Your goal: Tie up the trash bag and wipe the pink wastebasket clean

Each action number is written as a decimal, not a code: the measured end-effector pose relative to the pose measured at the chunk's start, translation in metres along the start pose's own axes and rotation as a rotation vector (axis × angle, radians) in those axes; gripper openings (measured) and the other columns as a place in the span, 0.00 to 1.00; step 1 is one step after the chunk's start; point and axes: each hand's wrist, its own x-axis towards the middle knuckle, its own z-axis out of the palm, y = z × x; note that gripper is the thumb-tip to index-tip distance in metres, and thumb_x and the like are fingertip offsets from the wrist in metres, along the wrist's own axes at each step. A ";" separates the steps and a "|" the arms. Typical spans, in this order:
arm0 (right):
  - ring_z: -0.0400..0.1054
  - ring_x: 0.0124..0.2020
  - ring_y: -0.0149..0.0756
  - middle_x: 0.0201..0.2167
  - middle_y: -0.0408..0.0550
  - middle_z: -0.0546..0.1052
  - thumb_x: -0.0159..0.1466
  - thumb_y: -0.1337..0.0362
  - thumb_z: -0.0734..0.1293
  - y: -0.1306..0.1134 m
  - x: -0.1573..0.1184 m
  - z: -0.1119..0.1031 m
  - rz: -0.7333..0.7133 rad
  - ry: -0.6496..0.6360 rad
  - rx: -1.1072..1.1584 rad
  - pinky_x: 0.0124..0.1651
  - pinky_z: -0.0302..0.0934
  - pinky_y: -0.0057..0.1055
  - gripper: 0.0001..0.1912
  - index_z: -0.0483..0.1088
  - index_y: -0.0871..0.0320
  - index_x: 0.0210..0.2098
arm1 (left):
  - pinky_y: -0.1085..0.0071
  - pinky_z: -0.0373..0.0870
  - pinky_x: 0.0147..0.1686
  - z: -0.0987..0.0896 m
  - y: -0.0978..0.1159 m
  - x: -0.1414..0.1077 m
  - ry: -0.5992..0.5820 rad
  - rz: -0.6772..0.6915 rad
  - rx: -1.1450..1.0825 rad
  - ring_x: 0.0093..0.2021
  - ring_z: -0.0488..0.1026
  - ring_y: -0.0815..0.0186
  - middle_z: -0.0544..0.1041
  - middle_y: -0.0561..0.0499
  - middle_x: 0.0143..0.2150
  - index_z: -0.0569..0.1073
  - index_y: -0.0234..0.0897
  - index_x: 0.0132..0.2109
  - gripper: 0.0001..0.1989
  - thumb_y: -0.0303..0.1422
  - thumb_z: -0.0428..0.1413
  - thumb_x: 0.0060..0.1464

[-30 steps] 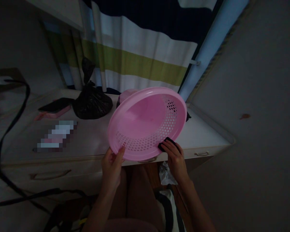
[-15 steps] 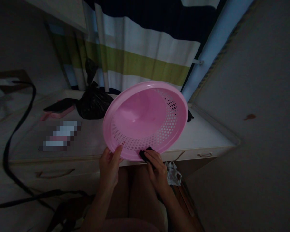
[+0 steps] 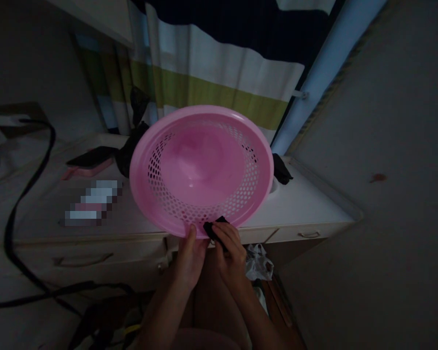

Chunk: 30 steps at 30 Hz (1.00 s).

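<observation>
A pink plastic basket (image 3: 204, 165) with a perforated wall is tilted so that its inside faces me. My left hand (image 3: 191, 257) grips the near rim, its thumb on the inner side and its fingers underneath. Just to the right, my right hand (image 3: 231, 253) is closed on a black cloth (image 3: 216, 229), which touches the basket's near rim. Folds of the cloth stick out beyond the fingertips. The underside of the basket is hidden.
Behind the basket, a black plastic bag (image 3: 126, 153) stands on the white counter (image 3: 302, 204). A pink case with a black top (image 3: 91, 160) lies left, near a blurred-out object (image 3: 93, 201). Black cables (image 3: 12, 218) hang at left. A striped curtain (image 3: 219, 48) covers the window.
The basket has turned and shifted left, opening more toward me. My left hand has moved right along the rim, closer to my right hand, which still presses the cloth there.
</observation>
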 end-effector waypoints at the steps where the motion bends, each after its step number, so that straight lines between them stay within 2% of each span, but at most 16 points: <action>1: 0.65 0.49 0.37 0.45 0.49 0.73 0.60 0.75 0.58 0.000 -0.001 0.001 0.003 -0.010 -0.002 0.50 0.62 0.43 0.23 0.64 0.51 0.52 | 0.67 0.67 0.46 0.001 0.000 0.001 -0.001 -0.063 -0.031 0.43 0.72 0.65 0.76 0.47 0.42 0.72 0.35 0.43 0.16 0.39 0.57 0.48; 4: 0.64 0.49 0.37 0.46 0.48 0.73 0.60 0.75 0.57 0.002 -0.002 -0.002 0.001 -0.059 -0.028 0.50 0.61 0.41 0.23 0.64 0.51 0.52 | 0.67 0.70 0.42 0.004 0.003 0.005 0.048 -0.144 -0.074 0.39 0.73 0.64 0.76 0.46 0.39 0.71 0.33 0.43 0.16 0.39 0.55 0.50; 9: 0.64 0.49 0.37 0.45 0.46 0.74 0.61 0.74 0.57 0.005 0.006 -0.027 -0.012 -0.154 -0.286 0.50 0.53 0.40 0.22 0.64 0.50 0.52 | 0.66 0.71 0.40 0.008 0.006 0.004 0.084 -0.037 -0.008 0.41 0.73 0.64 0.75 0.46 0.44 0.67 0.38 0.50 0.18 0.37 0.54 0.51; 14: 0.66 0.50 0.35 0.45 0.43 0.75 0.62 0.74 0.57 0.010 0.038 -0.065 -0.094 -0.041 -0.571 0.56 0.39 0.40 0.20 0.67 0.49 0.49 | 0.62 0.70 0.45 0.008 0.001 -0.002 0.093 0.106 0.104 0.49 0.69 0.62 0.70 0.48 0.53 0.65 0.46 0.53 0.21 0.39 0.54 0.50; 19: 0.62 0.54 0.36 0.47 0.45 0.73 0.63 0.73 0.57 0.033 0.065 -0.087 -0.133 0.026 -0.725 0.58 0.38 0.43 0.17 0.67 0.52 0.47 | 0.62 0.69 0.46 0.007 -0.004 -0.005 0.098 0.174 0.159 0.49 0.69 0.63 0.70 0.49 0.52 0.65 0.47 0.52 0.21 0.38 0.55 0.50; 22: 0.58 0.57 0.36 0.49 0.48 0.72 0.63 0.73 0.56 0.051 0.063 -0.090 -0.122 -0.037 -0.725 0.58 0.44 0.44 0.18 0.66 0.55 0.49 | 0.63 0.69 0.45 0.008 -0.006 -0.005 0.116 0.173 0.173 0.49 0.69 0.62 0.71 0.49 0.51 0.67 0.45 0.50 0.19 0.39 0.55 0.49; 25: 0.56 0.58 0.38 0.49 0.51 0.71 0.62 0.74 0.55 0.061 0.049 -0.086 -0.095 -0.118 -0.671 0.59 0.49 0.47 0.19 0.66 0.57 0.50 | 0.64 0.70 0.44 0.007 -0.007 -0.004 0.148 0.203 0.190 0.49 0.69 0.61 0.73 0.48 0.48 0.68 0.43 0.48 0.19 0.41 0.56 0.48; 27: 0.57 0.57 0.40 0.49 0.51 0.71 0.61 0.74 0.56 0.060 0.037 -0.080 -0.075 -0.152 -0.615 0.58 0.51 0.49 0.20 0.65 0.57 0.51 | 0.65 0.70 0.43 0.007 -0.006 -0.004 0.156 0.220 0.198 0.48 0.70 0.61 0.73 0.48 0.48 0.68 0.44 0.50 0.20 0.41 0.55 0.48; 30: 0.60 0.55 0.41 0.48 0.53 0.71 0.60 0.74 0.56 0.046 0.017 -0.062 -0.025 -0.192 -0.529 0.55 0.56 0.49 0.22 0.64 0.58 0.52 | 0.66 0.71 0.42 0.007 -0.005 -0.003 0.154 0.228 0.189 0.47 0.70 0.64 0.72 0.49 0.51 0.65 0.48 0.53 0.22 0.40 0.54 0.50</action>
